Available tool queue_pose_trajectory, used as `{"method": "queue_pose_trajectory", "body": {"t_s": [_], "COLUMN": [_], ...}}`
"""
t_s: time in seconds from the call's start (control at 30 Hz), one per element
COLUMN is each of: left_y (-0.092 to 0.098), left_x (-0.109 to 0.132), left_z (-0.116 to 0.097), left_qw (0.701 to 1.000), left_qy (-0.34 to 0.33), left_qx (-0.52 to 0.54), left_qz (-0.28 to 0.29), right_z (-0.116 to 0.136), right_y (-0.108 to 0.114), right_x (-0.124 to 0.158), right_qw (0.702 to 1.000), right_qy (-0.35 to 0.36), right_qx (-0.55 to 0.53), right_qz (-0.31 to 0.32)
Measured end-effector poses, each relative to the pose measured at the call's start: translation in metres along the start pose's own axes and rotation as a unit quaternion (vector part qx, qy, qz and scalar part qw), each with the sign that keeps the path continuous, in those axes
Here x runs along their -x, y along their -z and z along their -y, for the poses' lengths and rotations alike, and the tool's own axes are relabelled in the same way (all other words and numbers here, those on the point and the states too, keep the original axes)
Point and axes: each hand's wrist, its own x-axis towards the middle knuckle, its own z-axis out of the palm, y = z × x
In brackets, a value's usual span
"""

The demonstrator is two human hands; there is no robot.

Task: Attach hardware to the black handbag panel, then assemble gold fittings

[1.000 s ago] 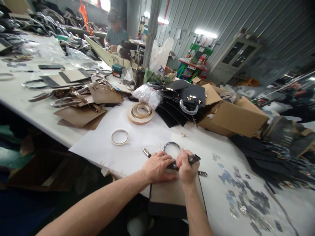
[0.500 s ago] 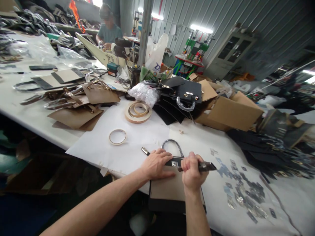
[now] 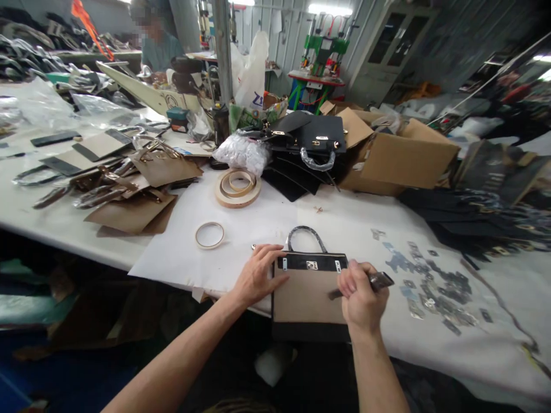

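Observation:
A bag panel, beige with black bands at top and bottom, lies at the table's front edge. Its wrapped dark handle arches away from me. Along the top band sit a square metal fitting and two small metal plates, one near each end. My left hand rests at the panel's left edge, fingers stretched and thumb apart. In my right hand, closed above the right edge, is a dark metal hand tool; its exact kind is unclear. Part of the tool is hidden by my fingers.
Tape rolls and a single tape ring lie left of centre. Small metal plates are scattered at right. Brown bag pieces, black bags and a cardboard box stand behind. A person sits far left.
Both hands have moved apart, my left to the left and my right to the right with the tool. The panel's top band and fittings now show. The view has tilted.

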Motion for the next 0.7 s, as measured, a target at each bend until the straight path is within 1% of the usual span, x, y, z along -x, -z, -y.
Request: {"method": "queue_pose_trajectory", "body": {"t_s": [0.13,0.23,0.3,0.37,0.5,0.7], "left_y": [-0.003,-0.005,-0.005,-0.004,-0.002,0.001], "left_x": [0.002,0.001,0.001,0.002,0.003,0.002], "left_z": [0.005,0.007,0.008,0.008,0.008,0.007], "left_qw": [1.000,1.000,1.000,1.000,1.000,0.999], "left_qy": [0.002,0.003,0.001,0.002,0.009,0.006], "left_qx": [-0.010,-0.018,-0.012,-0.004,0.003,0.008], "left_qz": [0.009,0.012,0.013,0.015,0.017,0.031], "right_z": [0.005,-0.002,-0.010,-0.020,-0.036,-0.044], "right_y": [-0.034,-0.057,-0.067,-0.072,-0.075,-0.079], "right_x": [-0.001,0.001,0.004,0.007,0.014,0.019], "right_qw": [0.997,0.993,0.991,0.989,0.986,0.984], "right_qy": [0.016,0.015,0.008,0.006,0.017,0.028], "right_qx": [-0.029,-0.045,-0.052,-0.058,-0.064,-0.046], "right_qz": [0.064,0.104,0.120,0.134,0.155,0.168]}}
